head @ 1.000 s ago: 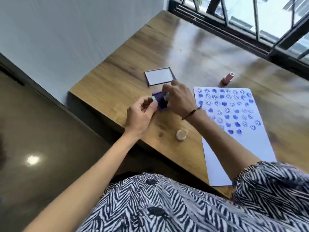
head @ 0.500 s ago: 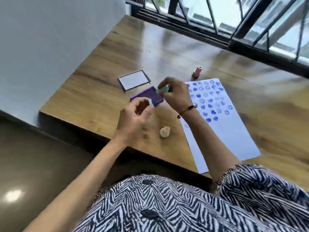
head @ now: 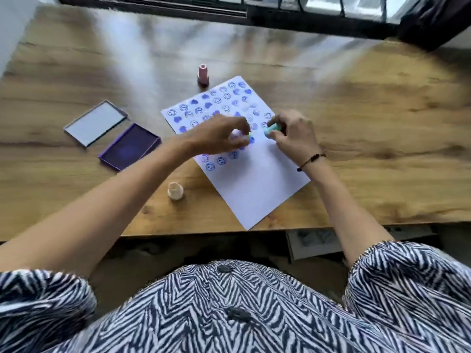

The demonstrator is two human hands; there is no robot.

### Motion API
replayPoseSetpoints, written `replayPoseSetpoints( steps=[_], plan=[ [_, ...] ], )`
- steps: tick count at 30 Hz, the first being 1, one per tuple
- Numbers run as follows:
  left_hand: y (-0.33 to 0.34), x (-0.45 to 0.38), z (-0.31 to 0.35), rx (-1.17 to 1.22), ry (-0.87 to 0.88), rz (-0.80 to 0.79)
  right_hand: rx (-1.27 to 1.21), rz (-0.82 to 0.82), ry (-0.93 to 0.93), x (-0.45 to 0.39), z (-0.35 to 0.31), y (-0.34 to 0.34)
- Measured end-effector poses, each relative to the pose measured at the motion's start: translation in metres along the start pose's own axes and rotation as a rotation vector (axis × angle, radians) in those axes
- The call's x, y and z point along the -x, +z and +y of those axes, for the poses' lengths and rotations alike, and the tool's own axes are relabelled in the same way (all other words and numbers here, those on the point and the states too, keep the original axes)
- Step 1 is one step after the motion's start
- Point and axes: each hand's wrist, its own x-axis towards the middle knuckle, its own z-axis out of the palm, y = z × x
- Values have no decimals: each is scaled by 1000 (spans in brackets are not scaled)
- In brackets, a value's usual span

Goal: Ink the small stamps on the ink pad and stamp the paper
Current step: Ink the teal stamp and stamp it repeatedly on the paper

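A white paper (head: 257,184) lies on the wooden table, its far half covered with several blue smiley and heart prints. My left hand (head: 219,135) is over the paper's middle, pinching a small stamp that is mostly hidden by the fingers. My right hand (head: 293,136) is just to its right, gripping a small teal stamp (head: 272,129) held sideways above the paper. The open purple ink pad (head: 128,146) sits left of the paper, apart from both hands.
The ink pad's lid (head: 95,122) lies beyond the pad. A pink stamp (head: 203,73) stands past the paper's far corner. A cream stamp (head: 175,191) stands near the table's front edge (head: 229,231). A window frame runs along the back.
Both hands have left the ink pad and moved right over the paper, each carrying a stamp. The camera view has swung to face the table squarely.
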Motion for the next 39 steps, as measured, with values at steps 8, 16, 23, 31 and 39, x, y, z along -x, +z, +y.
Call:
replayPoseSetpoints(
  steps=[8, 16, 23, 31, 39],
  plan=[
    [3, -5, 1, 26, -48, 71, 179, -121, -165, -15, 1, 4],
    [5, -6, 1, 82, -91, 83, 325, -115, -244, -19, 1, 14],
    [6, -5, 1, 133, -114, 79, 402, -136, -296, -25, -2, 17],
    [5, -6, 0, 119, -110, 72, 471, -185, -313, -29, -8, 16],
    [6, -3, 5, 112, -112, 74, 404, -164, -259, -21, -7, 17]
  ],
)
